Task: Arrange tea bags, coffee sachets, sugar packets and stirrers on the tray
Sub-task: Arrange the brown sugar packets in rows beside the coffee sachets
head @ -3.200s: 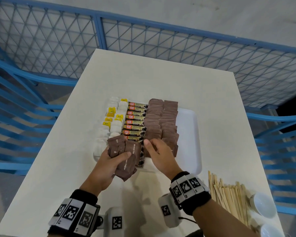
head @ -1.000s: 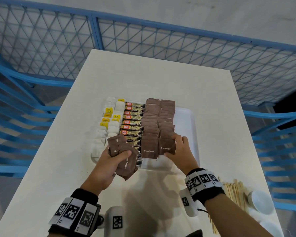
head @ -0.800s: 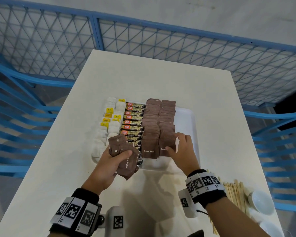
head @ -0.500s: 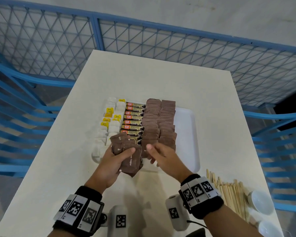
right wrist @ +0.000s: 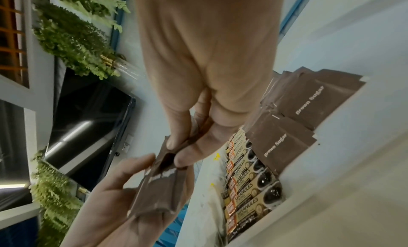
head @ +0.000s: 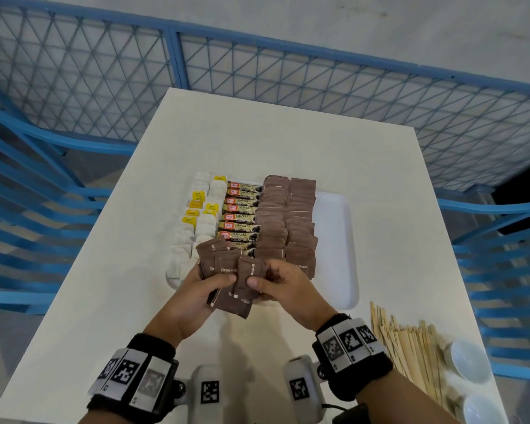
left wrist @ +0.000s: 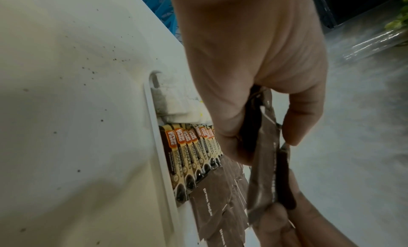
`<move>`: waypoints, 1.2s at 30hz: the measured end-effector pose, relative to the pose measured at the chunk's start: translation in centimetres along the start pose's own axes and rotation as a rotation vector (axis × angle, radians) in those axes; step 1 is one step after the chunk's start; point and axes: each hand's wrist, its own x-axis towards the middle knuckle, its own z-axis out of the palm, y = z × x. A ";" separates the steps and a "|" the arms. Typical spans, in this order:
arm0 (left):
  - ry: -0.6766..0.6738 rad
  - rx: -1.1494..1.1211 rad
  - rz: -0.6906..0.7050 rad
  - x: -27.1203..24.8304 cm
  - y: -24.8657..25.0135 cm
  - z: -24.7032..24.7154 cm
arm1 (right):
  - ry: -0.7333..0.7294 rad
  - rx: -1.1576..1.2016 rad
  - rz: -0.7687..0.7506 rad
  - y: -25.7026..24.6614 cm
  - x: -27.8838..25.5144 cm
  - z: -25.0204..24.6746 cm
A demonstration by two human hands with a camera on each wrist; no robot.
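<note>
Head view: the left hand (head: 196, 289) gripped a sugar stack (head: 227, 270) above the tray (head: 334, 240)'s near edge. Right wrist view: the right hand (right wrist: 198, 93) pinched one packet (right wrist: 163, 177). Best peel it singly, then overlap it squarely onto the rows (right wrist: 298, 119).

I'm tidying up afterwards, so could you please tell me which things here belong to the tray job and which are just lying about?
Job: tray, tea bags, coffee sachets, sugar packets, stirrers.
Lying about: two white cups.
</note>
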 end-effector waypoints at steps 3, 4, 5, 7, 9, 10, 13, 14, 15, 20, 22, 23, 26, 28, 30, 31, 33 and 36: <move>-0.027 0.014 0.007 -0.1 -0.1 -0.3 | 0.023 0.053 -0.019 -0.1 0.0 -0.3; -0.028 0.021 0.014 -0.2 0.0 -0.2 | 0.038 0.072 -0.018 0.0 0.0 -0.5; -0.023 0.026 0.023 -0.2 -0.1 -0.2 | 0.055 0.085 -0.013 -0.1 0.0 -0.7; 0.008 0.031 0.035 -0.1 -0.1 -0.3 | 0.086 0.072 -0.004 -0.3 0.0 -1.2; 0.043 0.040 0.045 -0.1 -0.2 -0.4 | 0.130 0.029 -0.002 -0.5 0.1 -2.0; 0.055 0.041 0.045 -0.1 -0.2 -0.5 | 0.154 0.007 0.003 -0.5 0.2 -2.4; 0.075 0.026 0.052 -0.1 -0.2 -1.0 | 0.216 -0.122 0.016 -0.1 0.8 -4.0; 0.085 0.016 0.054 -0.1 -0.1 -1.2 | 0.239 -0.202 0.015 0.0 1.0 -4.5; 0.098 0.004 0.054 -0.1 -0.1 -1.4 | 0.262 -0.294 0.009 0.0 1.1 -5.0; 0.140 -0.028 0.071 -0.1 0.0 -2.0 | 0.332 -0.741 -0.047 -0.2 1.6 -6.1; 0.141 -0.032 0.082 -0.2 0.0 -2.1 | 0.254 -0.828 -0.066 -0.2 1.8 -5.8; 0.144 -0.033 0.082 -0.2 0.0 -2.1 | 0.211 -0.851 -0.064 -0.1 2.0 -5.5; 0.158 -0.027 0.080 -0.1 -0.1 -2.2 | 0.135 -0.968 -0.047 0.2 2.7 -4.7; 0.165 -0.020 0.079 -0.1 -0.1 -2.2 | 0.135 -1.018 -0.021 0.6 3.1 -4.3; 0.168 -0.012 0.079 -0.1 -0.2 -2.1 | 0.158 -1.049 -0.011 1.0 3.4 -4.0; 0.170 -0.011 0.078 -0.1 -0.1 -2.1 | 0.174 -1.065 -0.016 1.2 3.5 -3.9; 0.171 -0.014 0.075 -0.1 -0.1 -2.0 | 0.215 -1.095 -0.036 1.5 3.8 -3.8; 0.179 -0.019 0.070 0.0 -0.2 -1.9 | 0.278 -1.154 -0.077 2.1 4.1 -3.8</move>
